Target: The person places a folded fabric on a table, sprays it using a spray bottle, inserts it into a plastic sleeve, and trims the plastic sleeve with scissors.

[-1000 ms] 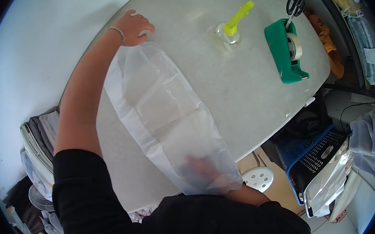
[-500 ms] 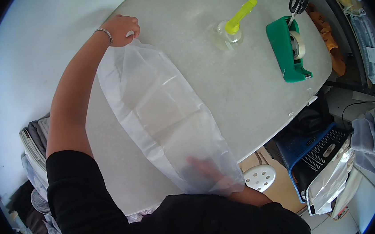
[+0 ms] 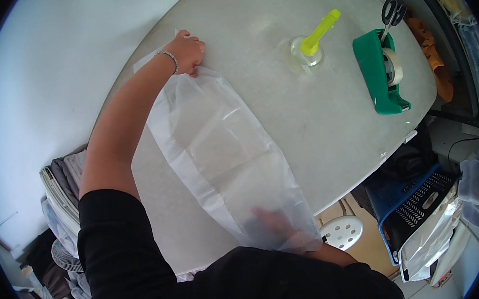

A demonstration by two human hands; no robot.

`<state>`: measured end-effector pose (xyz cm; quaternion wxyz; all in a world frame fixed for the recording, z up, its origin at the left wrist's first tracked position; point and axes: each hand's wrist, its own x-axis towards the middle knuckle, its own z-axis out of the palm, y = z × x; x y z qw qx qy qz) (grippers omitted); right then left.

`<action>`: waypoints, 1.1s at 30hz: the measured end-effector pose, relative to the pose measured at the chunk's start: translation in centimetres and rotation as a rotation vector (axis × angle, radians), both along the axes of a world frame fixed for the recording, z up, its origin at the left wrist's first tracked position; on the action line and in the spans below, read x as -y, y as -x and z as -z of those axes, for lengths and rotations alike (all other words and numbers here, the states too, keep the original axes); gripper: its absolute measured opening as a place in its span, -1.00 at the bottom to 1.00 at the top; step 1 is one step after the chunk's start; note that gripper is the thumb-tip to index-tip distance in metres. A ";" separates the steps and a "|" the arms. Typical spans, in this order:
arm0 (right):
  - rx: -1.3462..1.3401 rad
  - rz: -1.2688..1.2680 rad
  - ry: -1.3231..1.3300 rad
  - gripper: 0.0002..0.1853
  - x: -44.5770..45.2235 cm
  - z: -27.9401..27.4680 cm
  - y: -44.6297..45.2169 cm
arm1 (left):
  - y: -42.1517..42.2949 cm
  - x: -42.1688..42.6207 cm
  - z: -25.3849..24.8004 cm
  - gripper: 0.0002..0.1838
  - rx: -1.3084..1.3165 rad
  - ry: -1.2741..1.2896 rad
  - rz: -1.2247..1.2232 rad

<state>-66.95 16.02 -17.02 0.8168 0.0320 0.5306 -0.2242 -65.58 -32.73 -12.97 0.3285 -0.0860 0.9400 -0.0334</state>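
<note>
A long, translucent white plastic bag (image 3: 222, 145) lies slanting across the table, creased along its length. At its far end, my left hand (image 3: 188, 52) is closed on the plastic, with a flap of the bag showing behind the wrist. My right hand (image 3: 277, 223) is inside the near end of the bag, close to my body. It shows only as a blur through the plastic, with a dark patch beside it that I cannot make out. Whether its fingers hold anything is hidden.
On the grey table (image 3: 329, 136) stand a clear bottle with a yellow-green spray head (image 3: 320, 33) and a green tape dispenser (image 3: 374, 72) with scissors (image 3: 392, 12) in it. Below the right edge are a white stool (image 3: 343, 231) and a blue basket (image 3: 383, 216).
The view has shifted, so the table's things appear further right and lower. My left hand has moved right with the far end of the bag, and a flap now shows left of the wrist.
</note>
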 end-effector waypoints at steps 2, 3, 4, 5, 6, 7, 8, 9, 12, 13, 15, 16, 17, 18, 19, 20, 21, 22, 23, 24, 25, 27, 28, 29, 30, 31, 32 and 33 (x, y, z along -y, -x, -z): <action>-0.056 -0.075 -0.049 -0.44 0.7 -1.0 0.6 | 0.4 0.7 -0.2 -0.86 0.001 -0.062 0.007; -0.060 -0.073 -0.047 -0.44 1.0 -1.2 0.8 | 1.1 1.2 -1.0 -0.88 0.042 -0.081 -0.091; -0.097 -0.129 -0.031 -0.44 1.2 -1.3 1.0 | 1.7 1.6 -1.6 -0.90 0.084 -0.102 -0.189; -0.129 -0.188 -0.018 -0.45 1.2 -1.4 1.0 | 2.1 1.9 -2.0 -0.90 0.085 -0.105 -0.190; -0.126 -0.193 -0.021 -0.45 0.0 0.3 0.1 | 2.4 2.1 -2.2 -0.96 0.045 -0.125 -0.254; -0.132 -0.185 0.011 -0.43 -2.3 3.5 -1.5 | 2.5 2.0 -2.3 -0.97 0.006 -0.144 -0.321; -0.142 -0.176 0.046 -0.41 -3.5 5.7 -2.3 | 2.6 1.6 -1.8 -0.97 0.004 -0.143 -0.328; -0.145 -0.181 0.046 -0.41 -3.5 6.1 -2.4 | 3.0 0.9 -0.7 -0.93 0.001 -0.029 -0.332; -0.064 -0.033 -0.035 -0.50 -4.8 6.9 -2.9 | 1.7 -1.7 1.0 -0.88 -0.305 0.074 -0.253; -0.173 -0.067 0.188 -0.51 -5.5 7.3 -2.8 | 1.2 -2.8 1.1 -0.86 -0.612 0.076 -0.162; -0.286 -0.099 0.413 -0.52 -5.0 7.0 -2.4 | -0.1 -7.3 -0.2 -0.80 -0.804 -0.230 -0.053; -0.213 -0.145 0.254 -0.41 -3.4 6.0 -1.6 | -0.8 -9.6 -0.4 -0.75 -0.796 -0.306 -0.036; -0.136 -0.195 0.094 -0.29 -2.7 5.0 -1.4 | -1.7 -12.3 -0.3 -0.71 -0.784 -0.381 -0.025; -0.135 -0.203 0.097 -0.29 -2.7 4.4 -1.5 | -2.3 -15.0 -0.4 -0.63 -0.796 -0.512 -0.067; -0.212 -0.061 0.186 -0.37 -2.8 4.0 -1.6 | -3.0 -18.1 0.0 -0.60 -0.843 -0.600 -0.070; -0.286 0.086 0.275 -0.44 -2.8 3.7 -1.9 | -3.5 -22.0 -0.4 -0.57 -0.812 -0.659 -0.088; -0.360 0.104 0.328 -0.43 -3.2 3.4 -1.8 | -4.1 -26.2 -0.7 -0.56 -0.807 -0.818 -0.103; -0.442 0.079 0.375 -0.43 -3.6 3.0 -1.7 | -4.6 -30.5 -1.7 -0.50 -0.862 -0.936 -0.128; -0.520 0.064 0.422 -0.42 -4.1 2.6 -1.6 | -4.8 -34.4 -2.7 -0.47 -0.810 -0.896 -0.150; -0.603 0.025 0.469 -0.41 -4.9 2.3 -1.6 | -4.7 -37.6 -3.3 -0.43 -0.761 -0.853 -0.170; -0.703 -0.025 0.531 -0.40 -5.7 2.2 -1.7 | -4.5 -40.0 -3.4 -0.41 -0.700 -0.816 -0.161; -0.928 -0.155 0.672 -0.38 -6.9 2.1 -1.9 | -4.3 -44.1 -2.5 -0.39 -0.651 -0.774 -0.155; -1.072 -0.239 0.753 -0.36 -7.4 2.3 -1.8 | -4.5 -46.2 -1.3 -0.39 -0.654 -0.662 -0.095; -1.207 -0.310 0.824 -0.35 -7.7 2.6 -1.8 | -4.7 -47.0 -1.3 -0.39 -0.656 -0.550 -0.038; -1.316 -0.389 0.885 -0.34 -7.7 3.0 -1.8 | -5.2 -47.7 -1.2 -0.39 -0.667 -0.545 -0.046; -1.408 -0.463 0.936 -0.33 -7.5 3.5 -1.7 | -5.5 -47.6 -2.0 -0.43 -0.678 -0.669 -0.077; -1.500 -0.531 0.979 -0.31 -7.2 4.0 -1.7 | -5.8 -47.7 -2.8 -0.46 -0.685 -0.795 -0.106; -1.564 -0.580 1.013 -0.30 -6.8 4.4 -1.5 | -6.1 -48.1 -3.5 -0.46 -0.689 -0.795 -0.106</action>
